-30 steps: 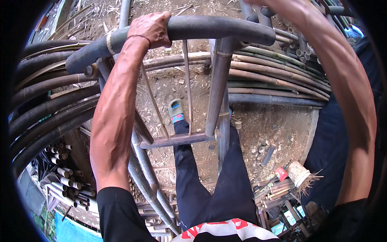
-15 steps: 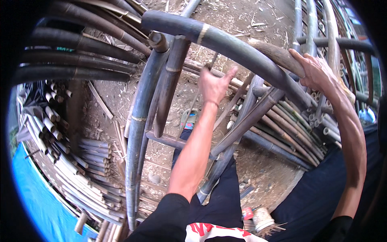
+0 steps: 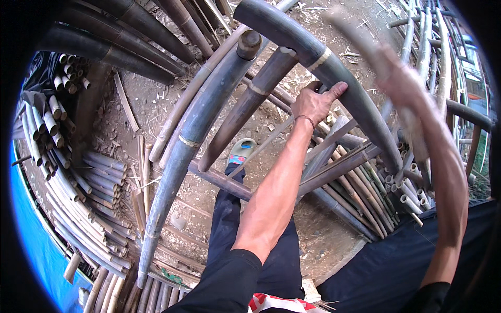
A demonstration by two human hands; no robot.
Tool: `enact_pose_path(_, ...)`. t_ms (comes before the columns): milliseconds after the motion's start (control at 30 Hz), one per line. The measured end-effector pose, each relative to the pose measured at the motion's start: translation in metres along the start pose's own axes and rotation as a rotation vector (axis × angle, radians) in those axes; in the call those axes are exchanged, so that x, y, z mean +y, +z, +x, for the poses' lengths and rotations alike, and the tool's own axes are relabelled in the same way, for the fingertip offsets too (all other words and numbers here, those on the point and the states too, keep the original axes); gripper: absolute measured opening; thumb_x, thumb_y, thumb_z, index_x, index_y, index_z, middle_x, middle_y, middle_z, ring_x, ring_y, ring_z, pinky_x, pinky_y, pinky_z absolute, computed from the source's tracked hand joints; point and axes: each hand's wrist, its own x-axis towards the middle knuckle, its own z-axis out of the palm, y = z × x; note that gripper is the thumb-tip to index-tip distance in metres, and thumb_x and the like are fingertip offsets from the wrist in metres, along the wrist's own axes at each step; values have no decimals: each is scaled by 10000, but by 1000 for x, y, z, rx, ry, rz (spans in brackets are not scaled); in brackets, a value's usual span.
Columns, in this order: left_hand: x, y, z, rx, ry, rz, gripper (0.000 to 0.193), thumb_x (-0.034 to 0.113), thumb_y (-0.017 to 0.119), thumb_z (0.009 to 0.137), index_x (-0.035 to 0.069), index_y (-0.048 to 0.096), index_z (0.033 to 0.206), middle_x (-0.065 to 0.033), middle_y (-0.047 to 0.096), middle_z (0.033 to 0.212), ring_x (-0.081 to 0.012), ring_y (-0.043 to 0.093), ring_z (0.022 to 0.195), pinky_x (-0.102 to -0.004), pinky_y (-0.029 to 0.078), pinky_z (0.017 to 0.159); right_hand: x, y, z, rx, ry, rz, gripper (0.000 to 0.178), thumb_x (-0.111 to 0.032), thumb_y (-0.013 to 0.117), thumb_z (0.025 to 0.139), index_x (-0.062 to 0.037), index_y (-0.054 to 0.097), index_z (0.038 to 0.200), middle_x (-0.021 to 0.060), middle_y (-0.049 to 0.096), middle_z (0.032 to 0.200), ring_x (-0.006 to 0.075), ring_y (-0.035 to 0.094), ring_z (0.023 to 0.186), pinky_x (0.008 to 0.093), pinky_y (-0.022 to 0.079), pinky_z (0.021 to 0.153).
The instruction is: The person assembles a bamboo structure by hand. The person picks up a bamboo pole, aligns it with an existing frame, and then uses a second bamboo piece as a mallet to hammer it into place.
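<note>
A thick, curved dark bamboo pole (image 3: 344,70) slants from the upper middle down to the right. My left hand (image 3: 311,106) is closed at its near side, with the thumb lying on the pole. A thin strip (image 3: 261,147) runs up to that hand; whether the fingers also hold it is hidden. Raised beyond the pole, my right hand (image 3: 399,78) is blurred but wrapped round a wooden club (image 3: 355,34). Left of the curved pole stand a long dark bamboo post (image 3: 195,130) with a plugged top and a shorter brown bamboo piece (image 3: 253,96). A crossbar (image 3: 219,180) joins the frame lower down.
Cut bamboo lengths (image 3: 83,214) are stacked at the left beside a blue tarp (image 3: 31,235). More poles (image 3: 360,193) lie under the frame at right, near dark cloth (image 3: 376,266). Thick dark poles (image 3: 104,47) jut in from upper left. My sandalled foot (image 3: 240,150) stands on chip-strewn ground.
My left hand has moved right and closed at the curved pole. My right hand has swung the club up off the pole. The view has shifted, so the frame sits differently.
</note>
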Motion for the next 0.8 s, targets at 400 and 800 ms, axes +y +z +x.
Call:
enact_pose_path(400, -8, -7, -8, 54, 25, 11, 1084, 868, 658, 592, -13, 663, 1223, -237, 699, 1119, -380, 641, 1124, -439, 452, 1008, -58, -14, -21, -6, -184, -112, 823, -205, 683, 772, -173, 332, 1516, 272, 677, 976, 429, 688, 867, 492, 577, 783)
enact_pose_path(800, 5, -13, -22, 145, -149, 42, 1002, 920, 589, 610, 16, 762, 1007, -220, 731, 956, -362, 686, 998, -425, 487, 904, -46, -15, -17, 45, -287, 26, 863, -169, 707, 733, -171, 348, 1517, 239, 650, 1073, 386, 682, 942, 481, 550, 857)
